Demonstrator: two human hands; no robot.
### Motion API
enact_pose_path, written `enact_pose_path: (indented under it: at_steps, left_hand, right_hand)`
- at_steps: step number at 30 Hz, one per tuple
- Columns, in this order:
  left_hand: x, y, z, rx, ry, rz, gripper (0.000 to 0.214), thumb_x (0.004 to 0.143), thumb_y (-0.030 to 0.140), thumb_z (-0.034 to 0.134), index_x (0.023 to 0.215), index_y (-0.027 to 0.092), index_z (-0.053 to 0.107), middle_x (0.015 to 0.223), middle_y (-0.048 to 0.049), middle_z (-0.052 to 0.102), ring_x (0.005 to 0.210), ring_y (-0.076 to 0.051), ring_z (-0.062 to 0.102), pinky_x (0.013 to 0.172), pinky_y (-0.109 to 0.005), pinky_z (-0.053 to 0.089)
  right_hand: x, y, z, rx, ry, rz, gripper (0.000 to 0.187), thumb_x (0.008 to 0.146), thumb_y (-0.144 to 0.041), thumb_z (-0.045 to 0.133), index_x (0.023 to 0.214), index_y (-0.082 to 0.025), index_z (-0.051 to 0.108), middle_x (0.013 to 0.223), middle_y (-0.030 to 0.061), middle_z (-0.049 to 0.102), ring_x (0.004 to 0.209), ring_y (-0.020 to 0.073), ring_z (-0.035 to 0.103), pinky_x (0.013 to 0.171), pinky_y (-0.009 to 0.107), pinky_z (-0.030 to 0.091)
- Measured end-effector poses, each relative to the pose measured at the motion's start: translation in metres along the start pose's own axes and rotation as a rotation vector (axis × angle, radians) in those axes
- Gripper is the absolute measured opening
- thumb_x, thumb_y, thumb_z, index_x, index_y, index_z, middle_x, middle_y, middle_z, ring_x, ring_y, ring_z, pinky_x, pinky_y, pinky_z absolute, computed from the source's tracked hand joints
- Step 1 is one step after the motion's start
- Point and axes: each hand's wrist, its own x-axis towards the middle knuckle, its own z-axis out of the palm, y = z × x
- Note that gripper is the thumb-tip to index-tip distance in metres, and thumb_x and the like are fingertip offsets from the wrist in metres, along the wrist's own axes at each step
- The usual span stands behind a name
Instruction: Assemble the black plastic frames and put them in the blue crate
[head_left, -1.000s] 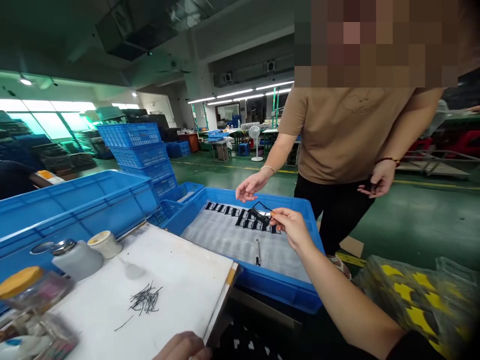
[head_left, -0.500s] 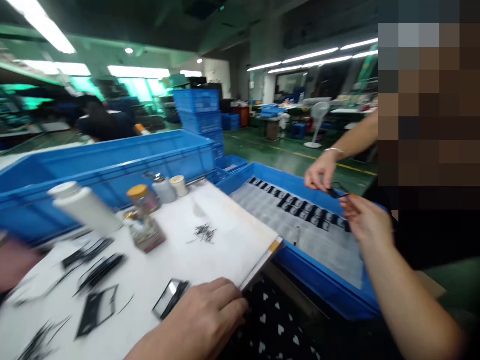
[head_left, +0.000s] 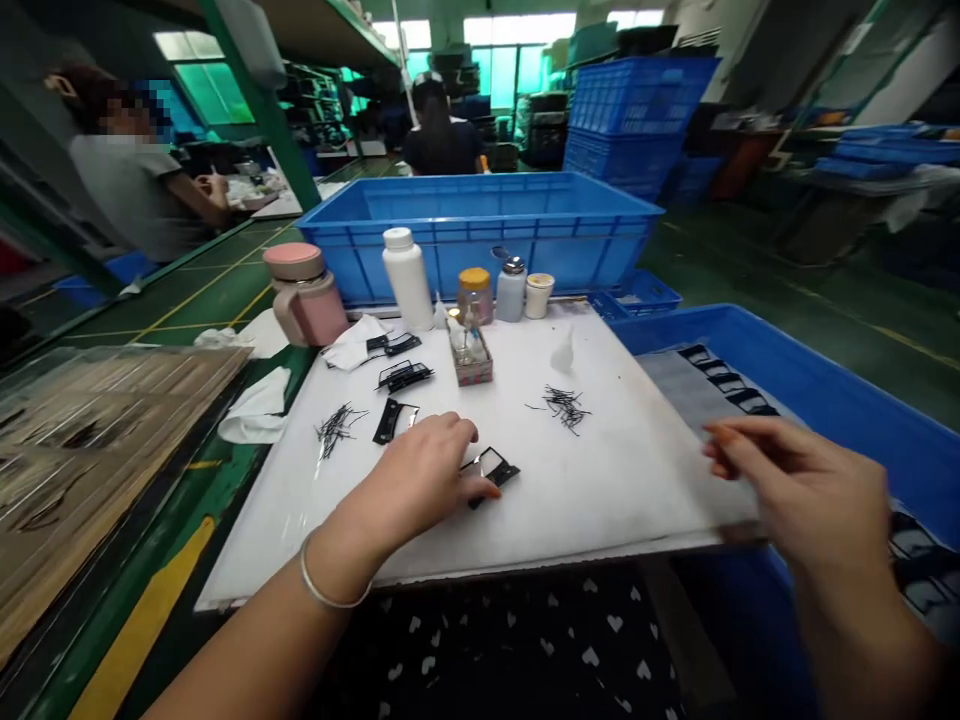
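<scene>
My left hand [head_left: 431,470] reaches over the white tabletop, thumb and index finger apart beside a small black frame with a clear window [head_left: 493,470]; it partly covers the piece. Close by its knuckles lies another black frame [head_left: 387,421]. My right hand [head_left: 817,490] is in the air at the table's right edge, near the blue bin, its fingertips drawn together and nothing visible in them. Farther back lie a stack of black frames [head_left: 405,376] and one on a white cloth [head_left: 394,344]. Thin black strips lie in a left pile [head_left: 337,428] and a right pile [head_left: 564,408].
A small box of bottles [head_left: 474,372], a white bottle [head_left: 407,285], a jar [head_left: 475,297], a pump bottle [head_left: 512,292] and a pink mug [head_left: 306,296] stand at the back. Behind is a large blue crate [head_left: 487,240]. Right, a blue bin [head_left: 825,385] holds rows of black pieces.
My view has swung left from the bin to the table. My right hand has left the black piece that another person's hand was holding. My left hand has moved over the black frame.
</scene>
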Motion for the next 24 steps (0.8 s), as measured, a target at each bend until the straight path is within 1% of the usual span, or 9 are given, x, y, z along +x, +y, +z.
enact_pose_path:
  at_steps: [1, 3, 5, 8, 11, 13, 16, 19, 24]
  left_hand:
    - [0.000, 0.002, 0.006, 0.039, -0.017, -0.012, 0.046, 0.074, 0.051, 0.074, 0.097, 0.014, 0.060, 0.094, -0.0084, 0.061, 0.087, -0.025, 0.059, 0.070, -0.033, 0.046]
    - [0.002, 0.004, 0.015, 0.091, -0.067, -0.030, 0.048, 0.070, 0.052, 0.077, 0.092, 0.013, 0.059, 0.092, -0.0096, 0.059, 0.085, -0.027, 0.058, 0.068, -0.033, 0.046]
    - [0.006, 0.005, 0.019, 0.097, -0.109, -0.037, 0.045, 0.069, 0.051, 0.078, 0.087, 0.014, 0.059, 0.091, -0.0096, 0.059, 0.084, -0.026, 0.058, 0.067, -0.033, 0.045]
    - [0.016, 0.002, 0.016, 0.070, -0.148, -0.034, 0.035, 0.070, 0.043, 0.078, 0.082, 0.016, 0.059, 0.087, -0.0077, 0.059, 0.081, -0.024, 0.058, 0.066, -0.031, 0.045]
    - [0.026, -0.006, 0.009, 0.003, -0.168, -0.026, 0.027, 0.070, 0.037, 0.076, 0.081, 0.017, 0.062, 0.084, -0.0055, 0.060, 0.079, -0.023, 0.059, 0.067, -0.031, 0.045]
    - [0.034, -0.012, 0.008, -0.083, -0.114, -0.006, 0.031, 0.072, 0.035, 0.075, 0.096, 0.019, 0.065, 0.091, -0.0049, 0.062, 0.085, -0.023, 0.060, 0.073, -0.032, 0.047]
    - [0.044, -0.022, 0.011, -0.205, 0.048, 0.024, 0.047, 0.076, 0.028, 0.074, 0.120, 0.025, 0.059, 0.108, -0.0044, 0.060, 0.099, -0.022, 0.058, 0.085, -0.034, 0.048]
    - [0.048, -0.030, 0.018, -0.269, 0.182, 0.049, 0.054, 0.077, 0.021, 0.071, 0.129, 0.026, 0.054, 0.115, -0.0056, 0.057, 0.104, -0.022, 0.055, 0.089, -0.036, 0.048]
    - [0.041, -0.039, 0.022, -0.330, 0.291, 0.037, 0.055, 0.078, 0.014, 0.065, 0.131, 0.025, 0.052, 0.112, -0.0061, 0.055, 0.103, -0.020, 0.051, 0.092, -0.037, 0.048]
  right_hand:
    - [0.012, -0.020, 0.014, 0.009, -0.086, -0.034, 0.017, 0.084, -0.040, 0.065, 0.091, -0.025, 0.071, 0.075, 0.0079, 0.070, 0.060, 0.0213, 0.066, 0.058, 0.034, 0.049]
    - [0.037, -0.059, 0.041, 0.006, -0.274, -0.205, 0.016, 0.085, -0.036, 0.065, 0.084, -0.022, 0.072, 0.071, 0.0045, 0.069, 0.060, 0.0192, 0.065, 0.059, 0.032, 0.049]
    - [0.057, -0.092, 0.070, 0.012, -0.343, -0.370, 0.014, 0.086, -0.031, 0.063, 0.083, -0.021, 0.072, 0.069, 0.0030, 0.069, 0.060, 0.0172, 0.064, 0.057, 0.029, 0.045]
    - [0.075, -0.117, 0.114, 0.111, -0.392, -0.444, 0.014, 0.086, -0.027, 0.060, 0.081, -0.019, 0.071, 0.066, 0.0018, 0.068, 0.059, 0.0153, 0.063, 0.058, 0.027, 0.045]
    - [0.077, -0.112, 0.146, 0.260, -0.372, -0.391, 0.015, 0.086, -0.027, 0.059, 0.085, -0.017, 0.071, 0.069, 0.0019, 0.068, 0.060, 0.0144, 0.063, 0.060, 0.026, 0.046]
    - [0.077, -0.099, 0.158, 0.352, -0.433, -0.286, 0.017, 0.086, -0.029, 0.060, 0.083, -0.017, 0.071, 0.068, 0.0019, 0.067, 0.059, 0.0136, 0.062, 0.058, 0.025, 0.046]
    - [0.083, -0.080, 0.163, 0.515, -0.587, -0.069, 0.025, 0.085, -0.040, 0.062, 0.083, -0.015, 0.070, 0.069, 0.0030, 0.066, 0.057, 0.0125, 0.059, 0.054, 0.023, 0.046]
    - [0.092, -0.072, 0.164, 0.584, -0.746, 0.085, 0.039, 0.086, -0.052, 0.059, 0.083, -0.014, 0.070, 0.074, 0.0059, 0.067, 0.059, 0.0116, 0.059, 0.053, 0.022, 0.045]
    - [0.086, -0.080, 0.165, 0.510, -1.001, 0.051, 0.043, 0.087, -0.053, 0.057, 0.077, -0.014, 0.070, 0.068, 0.0043, 0.064, 0.059, 0.0118, 0.057, 0.052, 0.022, 0.041]
